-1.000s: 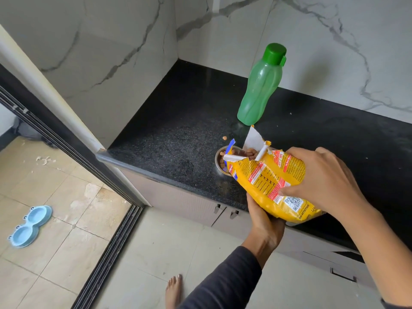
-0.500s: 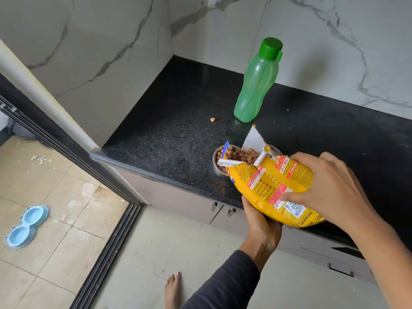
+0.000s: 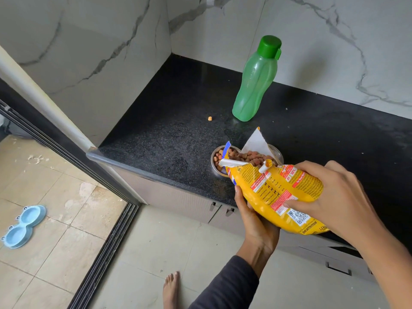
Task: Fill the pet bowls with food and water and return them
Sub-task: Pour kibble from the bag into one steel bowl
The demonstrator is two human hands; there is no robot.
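Note:
A yellow pet food bag [image 3: 274,195] is tilted with its torn mouth over two steel bowls on the black counter [image 3: 169,134]. The left steel bowl [image 3: 215,162] holds brown kibble; the right steel bowl [image 3: 276,152] is mostly hidden behind the bag's flap. My left hand [image 3: 254,221] grips the bag from below and my right hand [image 3: 334,197] holds it from the top right. Brown kibble shows in the bag's mouth. A green water bottle [image 3: 256,81] with its cap on stands upright behind the bowls.
One loose kibble [image 3: 209,118] lies on the counter left of the bottle. A blue double bowl holder [image 3: 22,226] sits on the tiled floor at far left, beyond a sliding door track [image 3: 104,253]. Cabinet handles [image 3: 220,208] are below the counter edge. My bare foot [image 3: 171,288] stands below.
The bag has tipped a little lower and nearer the counter edge, and more kibble shows in the left bowl. A stray kibble has rolled farther back on the counter.

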